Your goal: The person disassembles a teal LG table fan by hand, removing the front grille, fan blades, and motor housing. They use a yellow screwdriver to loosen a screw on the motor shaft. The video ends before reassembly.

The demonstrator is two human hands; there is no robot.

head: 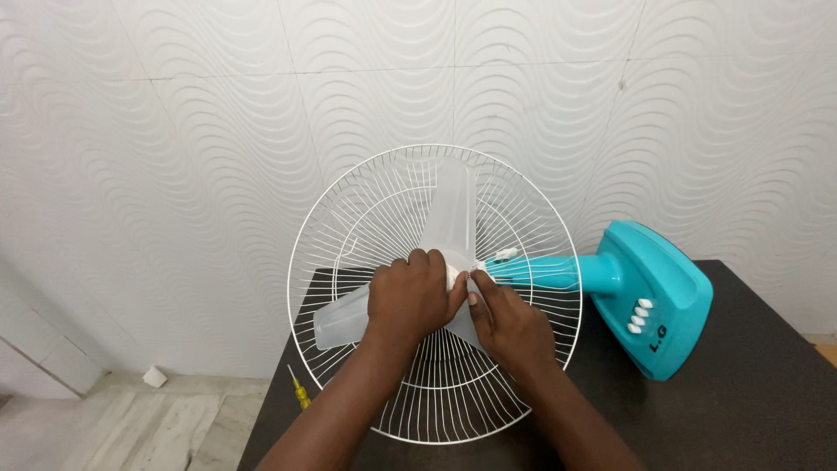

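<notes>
A table fan lies on its back on a dark table (750,401). Its white wire rear guard (331,218) faces me, with translucent white blades (453,214) in front of it. My left hand (410,296) covers the blade hub at the centre and grips it. My right hand (506,318) pinches a small white part at the hub, right beside the left hand's fingers. The fan's turquoise neck (545,272) runs right from the hub to the turquoise base (654,292), which carries a row of white buttons (641,316).
A yellow-handled screwdriver (299,391) lies at the table's left edge, under the guard's rim. A wavy-patterned white tiled wall (174,131) stands close behind the fan. A pale marble floor (113,427) shows at lower left, with a small white object (154,377) by the wall.
</notes>
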